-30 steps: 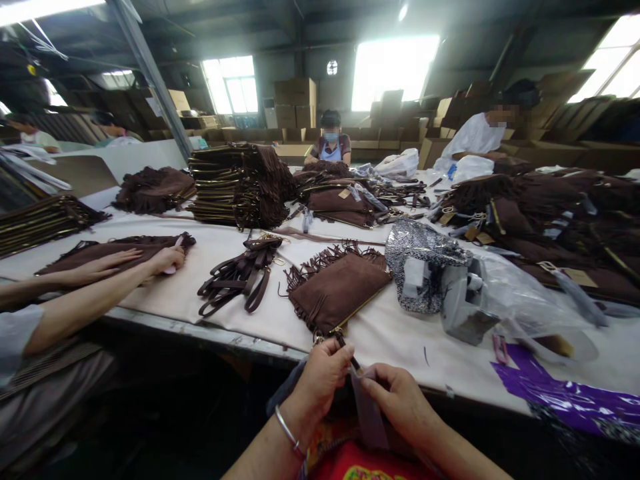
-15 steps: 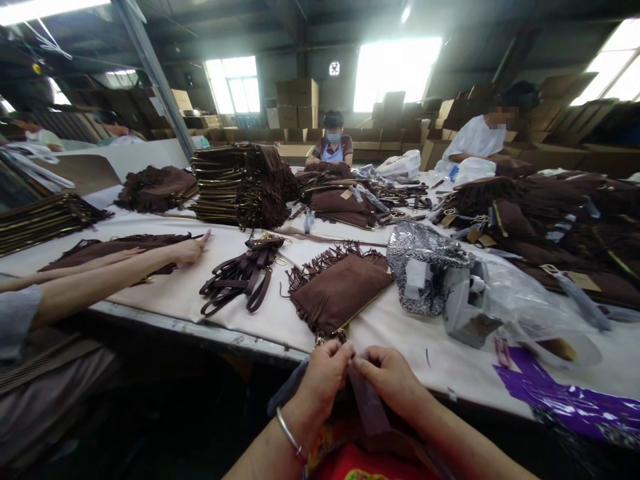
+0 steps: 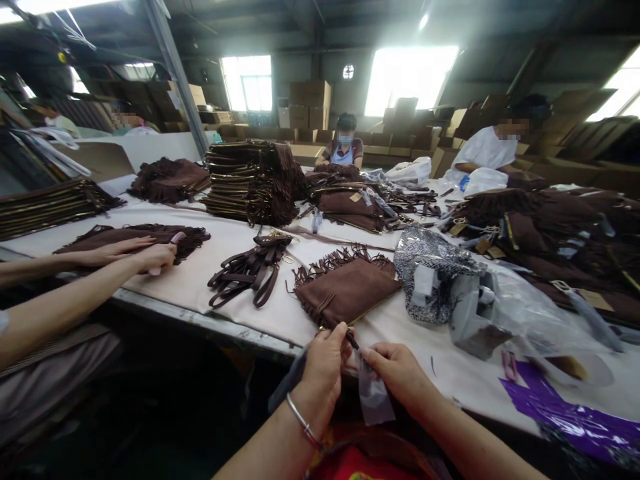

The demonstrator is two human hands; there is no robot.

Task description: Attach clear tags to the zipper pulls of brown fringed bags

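Note:
At the table's front edge my left hand (image 3: 326, 360) is closed on a dark brown strap (image 3: 352, 339) at the near corner of a fringed brown bag (image 3: 347, 288). My right hand (image 3: 395, 370) pinches the upper end of a small clear plastic sleeve (image 3: 375, 398), which hangs below my fingers. The strap's end reaches toward the sleeve's mouth; whether it is inside I cannot tell. The bag lies flat, its fringe pointing away from me and its gold zip edge to the right. Left of it lies a bundle of brown straps (image 3: 250, 273) with gold clasps.
A co-worker's hands (image 3: 155, 257) work on another fringed bag at the left. Stacked brown bags (image 3: 235, 183) stand behind. On the right are a patterned plastic bag (image 3: 430, 267), a grey box (image 3: 475, 320), purple film (image 3: 565, 407) and a heap of tagged bags (image 3: 530, 233).
My hands have moved slightly apart, and the plastic sleeve now hangs more plainly from my right fingers. The co-worker's hand at the left has drawn back over the bag there.

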